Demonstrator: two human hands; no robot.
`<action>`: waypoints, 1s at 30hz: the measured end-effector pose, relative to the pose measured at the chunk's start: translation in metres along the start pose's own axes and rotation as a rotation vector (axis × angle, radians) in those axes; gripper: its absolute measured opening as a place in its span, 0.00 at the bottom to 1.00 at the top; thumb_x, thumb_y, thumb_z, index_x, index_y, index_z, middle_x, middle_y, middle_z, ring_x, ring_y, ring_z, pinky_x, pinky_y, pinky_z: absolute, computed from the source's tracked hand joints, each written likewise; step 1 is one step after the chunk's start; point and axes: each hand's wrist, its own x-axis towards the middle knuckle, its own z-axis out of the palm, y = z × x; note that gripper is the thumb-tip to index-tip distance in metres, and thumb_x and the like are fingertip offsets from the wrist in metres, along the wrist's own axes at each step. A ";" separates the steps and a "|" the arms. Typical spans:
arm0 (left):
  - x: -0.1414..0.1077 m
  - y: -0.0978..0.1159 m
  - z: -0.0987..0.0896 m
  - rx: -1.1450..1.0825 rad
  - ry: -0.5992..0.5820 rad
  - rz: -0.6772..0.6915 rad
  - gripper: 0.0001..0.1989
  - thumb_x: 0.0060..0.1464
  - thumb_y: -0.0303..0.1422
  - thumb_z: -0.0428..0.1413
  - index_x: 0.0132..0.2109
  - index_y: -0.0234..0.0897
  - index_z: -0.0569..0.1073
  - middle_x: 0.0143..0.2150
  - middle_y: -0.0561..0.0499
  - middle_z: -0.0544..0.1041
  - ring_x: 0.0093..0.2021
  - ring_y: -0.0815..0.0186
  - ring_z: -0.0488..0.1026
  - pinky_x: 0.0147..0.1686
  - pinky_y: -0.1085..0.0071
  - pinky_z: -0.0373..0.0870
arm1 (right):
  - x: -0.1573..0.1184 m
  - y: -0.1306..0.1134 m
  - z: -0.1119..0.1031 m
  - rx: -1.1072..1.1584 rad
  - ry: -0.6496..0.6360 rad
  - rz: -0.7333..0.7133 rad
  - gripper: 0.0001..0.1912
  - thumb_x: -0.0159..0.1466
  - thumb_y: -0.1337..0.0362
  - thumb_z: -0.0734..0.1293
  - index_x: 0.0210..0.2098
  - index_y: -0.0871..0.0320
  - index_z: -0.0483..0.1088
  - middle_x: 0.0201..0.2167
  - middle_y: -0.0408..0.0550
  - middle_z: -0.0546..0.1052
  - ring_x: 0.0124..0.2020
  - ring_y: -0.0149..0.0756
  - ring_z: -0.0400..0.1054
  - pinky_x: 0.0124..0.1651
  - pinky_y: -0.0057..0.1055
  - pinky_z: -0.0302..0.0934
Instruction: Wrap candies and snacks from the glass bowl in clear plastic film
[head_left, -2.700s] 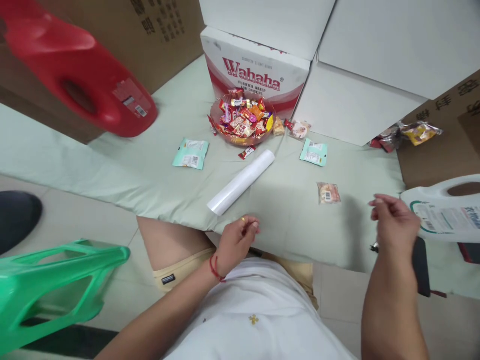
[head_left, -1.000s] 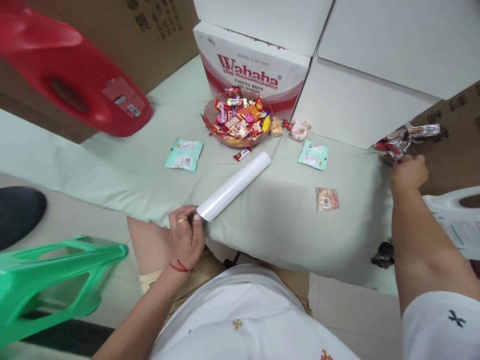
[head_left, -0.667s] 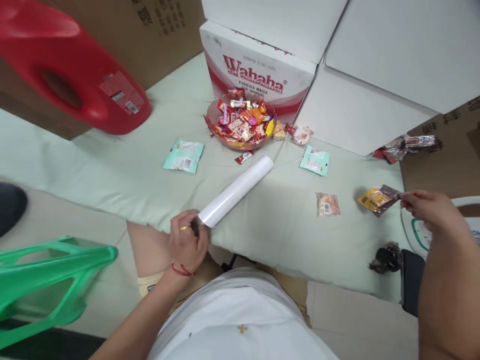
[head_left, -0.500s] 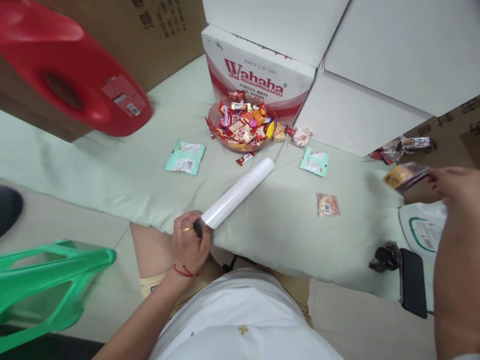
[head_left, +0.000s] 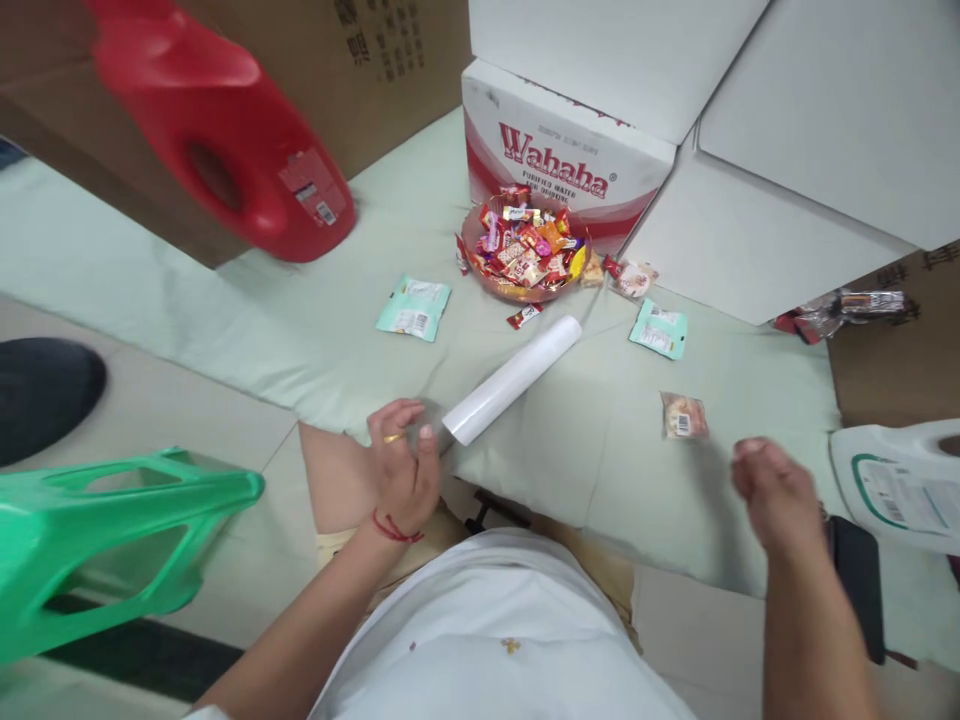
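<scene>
The thumb and fingers of the left hand point(head_left: 405, 465) are bent and apart, with a gap between them; this hand is beside the near end of the white tube point(head_left: 514, 380). The fingers of the right hand point(head_left: 776, 495) are curled together but blurred, so whether they hold anything cannot be told. The tube lies slantwise on the green cloth point(head_left: 577, 440), near the front edge, its far end toward the bowl point(head_left: 476, 265) of sweets. Near the right hand lie a clear packet point(head_left: 684, 416), a phone point(head_left: 859, 590) partly behind the forearm, and a white jug point(head_left: 900, 490). Two mint packets point(head_left: 414, 308) point(head_left: 660, 330) flank the tube, well apart. A red sweet point(head_left: 524, 316) lies between tube and bowl. Behind the bowl stands a Wahaha box point(head_left: 566, 160); a red jug point(head_left: 247, 160) is at upper left.
</scene>
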 end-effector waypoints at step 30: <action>-0.020 0.102 0.008 -0.926 -0.976 -0.776 0.29 0.54 0.55 0.62 0.49 0.38 0.64 0.35 0.52 0.72 0.30 0.64 0.72 0.30 0.67 0.69 | -0.074 -0.108 0.179 1.041 -0.330 0.353 0.24 0.60 0.41 0.73 0.41 0.54 0.74 0.37 0.46 0.80 0.38 0.40 0.76 0.41 0.36 0.72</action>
